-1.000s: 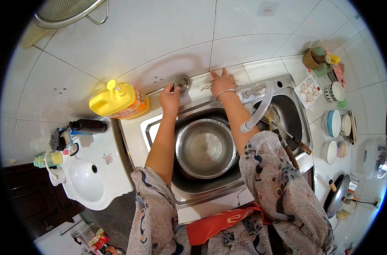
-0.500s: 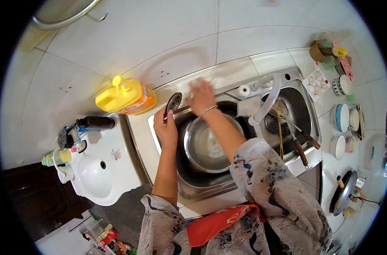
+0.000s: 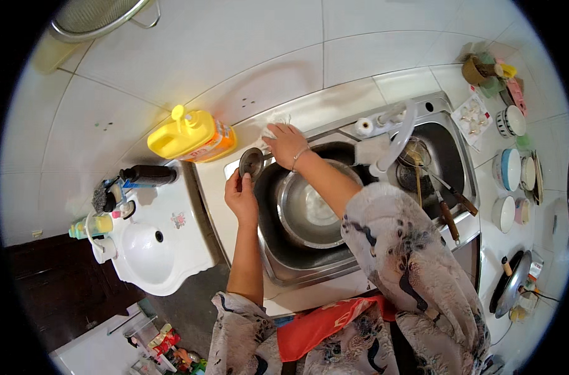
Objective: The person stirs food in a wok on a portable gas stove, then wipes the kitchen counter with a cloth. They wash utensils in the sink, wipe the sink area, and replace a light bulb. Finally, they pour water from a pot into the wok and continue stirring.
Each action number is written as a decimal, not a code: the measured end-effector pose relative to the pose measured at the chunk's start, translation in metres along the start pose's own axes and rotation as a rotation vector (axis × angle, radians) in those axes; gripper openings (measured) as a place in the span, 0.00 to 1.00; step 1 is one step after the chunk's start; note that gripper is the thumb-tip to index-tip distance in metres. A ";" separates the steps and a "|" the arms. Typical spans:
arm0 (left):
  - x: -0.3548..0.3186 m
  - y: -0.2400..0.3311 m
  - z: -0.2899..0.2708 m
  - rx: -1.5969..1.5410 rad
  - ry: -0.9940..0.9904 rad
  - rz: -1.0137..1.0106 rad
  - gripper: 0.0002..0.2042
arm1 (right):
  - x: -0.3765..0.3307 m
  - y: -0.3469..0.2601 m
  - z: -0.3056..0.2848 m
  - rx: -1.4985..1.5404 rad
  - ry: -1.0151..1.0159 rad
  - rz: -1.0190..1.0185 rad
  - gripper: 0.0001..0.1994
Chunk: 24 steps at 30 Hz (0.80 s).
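Near the left rim of the steel sink (image 3: 309, 275), my left hand (image 3: 241, 195) pinches a round, dull metal disc (image 3: 252, 162), thumb and fingers closed on its edge. Apart from it, my right hand (image 3: 286, 147) curves over a pale, crumpled cloth (image 3: 275, 123) on the smooth tabletop (image 3: 344, 100). A shiny round bowl (image 3: 297, 212) sits in the sink.

Sleeves (image 3: 412, 250) were pale greyish with swirly blue-black bits all over, and the waist cloth (image 3: 322, 328) was bright red with a pale print. Jug (image 3: 187, 134) was super yellow, label (image 3: 219, 140) orange. Disc (image 3: 251, 163) was dull metal grey, rag (image 3: 272, 130) off-white, pan (image 3: 297, 203) and sink (image 3: 303, 272) silvery. Washbasin (image 3: 187, 250) was glossy white with a little pinkish flower print (image 3: 178, 220). Door (image 3: 53, 284): dark brown. One bowl (image 3: 513, 120) was white with black patterning, another (image 3: 508, 169) white and blue.
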State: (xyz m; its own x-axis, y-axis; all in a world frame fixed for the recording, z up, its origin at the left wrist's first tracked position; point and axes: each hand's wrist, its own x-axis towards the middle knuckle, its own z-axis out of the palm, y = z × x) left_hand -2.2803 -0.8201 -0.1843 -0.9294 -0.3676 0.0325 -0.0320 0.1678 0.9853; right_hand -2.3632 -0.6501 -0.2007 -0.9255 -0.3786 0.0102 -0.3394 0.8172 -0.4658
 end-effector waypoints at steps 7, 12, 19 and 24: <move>0.022 0.023 0.039 -0.190 -0.040 -0.206 0.12 | -0.041 0.062 -0.030 -0.083 0.298 0.517 0.18; 0.062 0.011 0.094 -0.229 -0.200 -0.388 0.11 | -0.061 0.054 -0.027 0.087 0.464 0.346 0.13; 0.081 0.013 0.165 -0.108 -0.395 -0.442 0.12 | -0.106 0.040 -0.036 0.804 0.637 0.538 0.12; 0.076 0.011 0.166 -0.124 -0.458 -0.514 0.17 | -0.103 0.041 -0.037 1.728 0.697 0.701 0.12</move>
State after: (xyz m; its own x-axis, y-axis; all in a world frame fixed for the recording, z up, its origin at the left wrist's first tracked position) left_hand -2.4119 -0.6942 -0.1990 -0.8702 0.0546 -0.4896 -0.4919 -0.0396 0.8698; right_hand -2.2884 -0.5615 -0.1880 -0.8399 0.3171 -0.4405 0.1441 -0.6521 -0.7443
